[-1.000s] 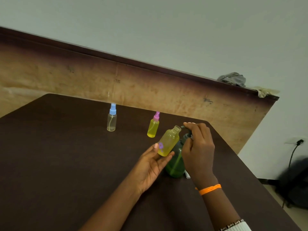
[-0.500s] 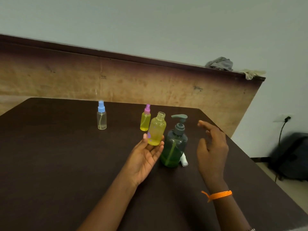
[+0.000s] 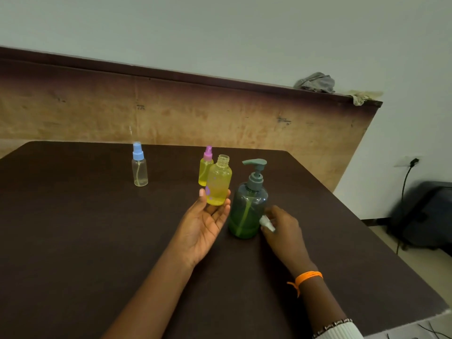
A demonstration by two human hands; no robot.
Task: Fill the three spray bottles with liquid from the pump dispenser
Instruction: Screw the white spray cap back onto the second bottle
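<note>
A dark brown table [image 3: 73, 241] under a pale wall. Nearest, at 4 o'clock, the right hand [image 3: 281, 228] pinches a small white spray cap [image 3: 267, 223] beside the green translucent pump dispenser [image 3: 248, 204]. The left hand [image 3: 205, 221], fingers loosely curled, cradles an uncapped yellow plastic bottle [image 3: 218, 183], seemingly filled. At 12, a pink-capped yellow bottle [image 3: 205, 167] looks done; at 11, a blue-capped clear bottle [image 3: 139, 167] looks nearly empty.

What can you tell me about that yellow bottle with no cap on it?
The open yellow bottle looks like clear yellow-tinted plastic, round-shouldered, with a bare threaded neck and no sprayer fitted. Yellowish liquid seems to fill much of it. It stands nearly upright above the dark table, resting on the fingers of the left hand, thumb against its side. It sits just left of the green pump dispenser, without touching it.
</note>
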